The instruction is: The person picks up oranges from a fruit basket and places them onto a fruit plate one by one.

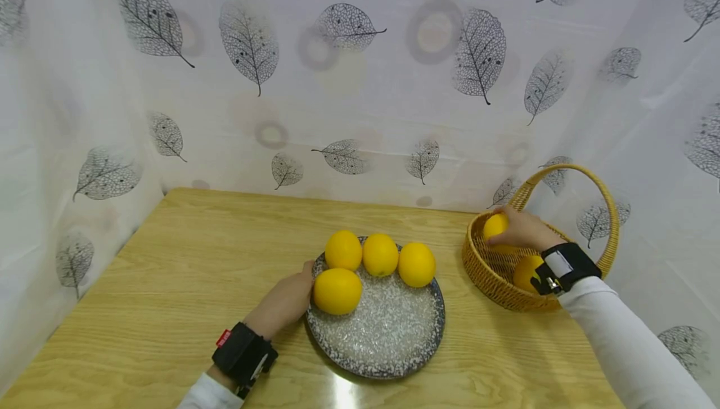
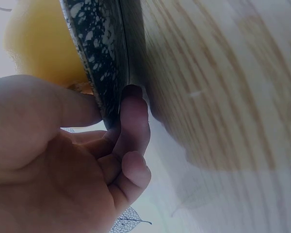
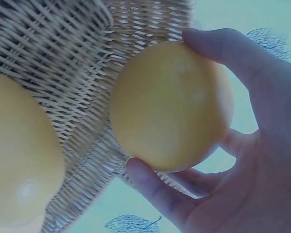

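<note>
My left hand (image 1: 285,299) grips the left rim of a speckled grey plate (image 1: 394,334), thumb over the edge and fingers curled beneath it in the left wrist view. On the plate, several oranges (image 1: 380,254) sit along the back and left side; the leftmost orange (image 1: 337,291) lies close to my left hand. Over at the right, my right hand (image 1: 523,229) holds an orange (image 3: 169,107) between thumb and fingers, inside the left part of a wicker basket (image 1: 489,281). Lower in the basket is another orange (image 1: 527,273), partly hidden by my wrist strap.
A tall arched handle (image 1: 610,221) rises over the basket's right side. The wooden table (image 1: 236,227) runs back to a pale curtain (image 1: 360,96) printed with leaves, which also closes off both sides. Bare wood separates the plate from the basket.
</note>
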The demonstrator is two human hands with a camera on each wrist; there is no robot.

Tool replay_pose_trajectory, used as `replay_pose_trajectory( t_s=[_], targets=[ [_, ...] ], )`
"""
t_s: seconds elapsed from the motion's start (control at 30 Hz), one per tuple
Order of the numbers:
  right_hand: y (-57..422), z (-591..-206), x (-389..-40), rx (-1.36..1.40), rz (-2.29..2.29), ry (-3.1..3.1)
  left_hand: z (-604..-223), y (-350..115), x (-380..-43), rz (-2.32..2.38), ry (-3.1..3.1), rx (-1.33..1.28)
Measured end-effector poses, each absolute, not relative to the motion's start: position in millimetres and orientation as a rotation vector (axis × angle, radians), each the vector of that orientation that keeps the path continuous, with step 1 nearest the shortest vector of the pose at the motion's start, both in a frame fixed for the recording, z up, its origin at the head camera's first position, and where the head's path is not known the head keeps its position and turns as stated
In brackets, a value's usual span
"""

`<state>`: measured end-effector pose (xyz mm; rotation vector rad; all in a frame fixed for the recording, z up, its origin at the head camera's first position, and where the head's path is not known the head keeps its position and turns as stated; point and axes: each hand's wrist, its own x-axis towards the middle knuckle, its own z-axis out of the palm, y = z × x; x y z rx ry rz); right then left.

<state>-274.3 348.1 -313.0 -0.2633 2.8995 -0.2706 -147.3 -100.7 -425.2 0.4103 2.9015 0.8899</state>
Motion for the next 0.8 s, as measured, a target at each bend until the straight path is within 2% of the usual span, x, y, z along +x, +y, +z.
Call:
replay_pose_trajectory(
  t_s=[0.8],
  targets=[
    [322, -300, -252, -0.3, -0.265, 2.984, -426, -101, -148, 0.908, 2.875, 0.403]
  ],
)
